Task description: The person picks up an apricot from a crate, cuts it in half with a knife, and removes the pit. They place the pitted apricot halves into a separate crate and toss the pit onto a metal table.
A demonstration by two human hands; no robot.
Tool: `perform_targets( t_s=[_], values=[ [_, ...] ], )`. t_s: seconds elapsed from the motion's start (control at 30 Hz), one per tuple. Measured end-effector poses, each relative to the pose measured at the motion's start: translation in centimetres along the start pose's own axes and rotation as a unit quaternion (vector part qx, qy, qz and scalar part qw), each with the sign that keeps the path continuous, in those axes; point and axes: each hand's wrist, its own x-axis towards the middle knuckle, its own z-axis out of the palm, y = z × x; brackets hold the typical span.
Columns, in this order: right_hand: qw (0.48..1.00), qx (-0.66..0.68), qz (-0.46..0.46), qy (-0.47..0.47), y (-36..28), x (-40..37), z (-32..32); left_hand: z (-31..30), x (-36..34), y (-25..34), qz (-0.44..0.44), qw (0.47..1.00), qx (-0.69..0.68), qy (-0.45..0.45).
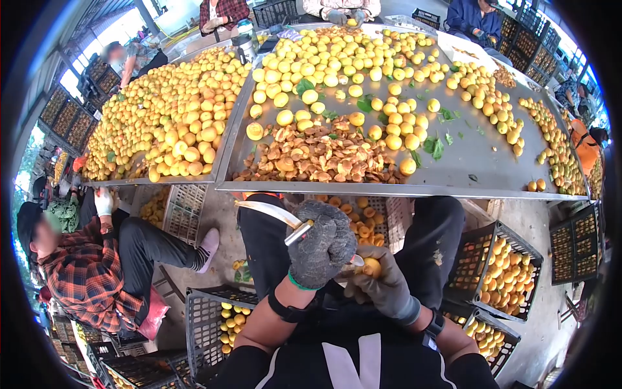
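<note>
Left hand (321, 245), gray glove, fingers closed around knife (299, 232). Right hand (383, 282), gloved, fingers curled around orange fruit (371, 268). Metal table (479, 146) ahead, bearing loose yellow fruits (291, 65).

The tabletop (479, 149) is smooth metal with a dull sheen. The crates (201, 334) look like matt plastic; the checked shirt (97, 279) is soft cloth.

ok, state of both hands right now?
Left hand: closed around a curved-bladed tool.
Right hand: closed on a yellow-orange fruit.
</note>
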Motion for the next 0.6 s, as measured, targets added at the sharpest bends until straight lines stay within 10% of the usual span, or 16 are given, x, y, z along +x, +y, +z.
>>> perform_targets(
  t_s=[0.5, 0.6],
  values=[
    [0.997, -0.030, -0.055, -0.035, 1.2, 0.2, 0.1, -1.3, -0.8, 0.8, 0.004, 0.982, 0.170, -0.081],
    [0.995, -0.026, -0.092, -0.019, 1.5, 0.3, 0.4, -1.8, -1.4, 0.8, -0.011, 0.901, 0.433, -0.026]
  ],
)
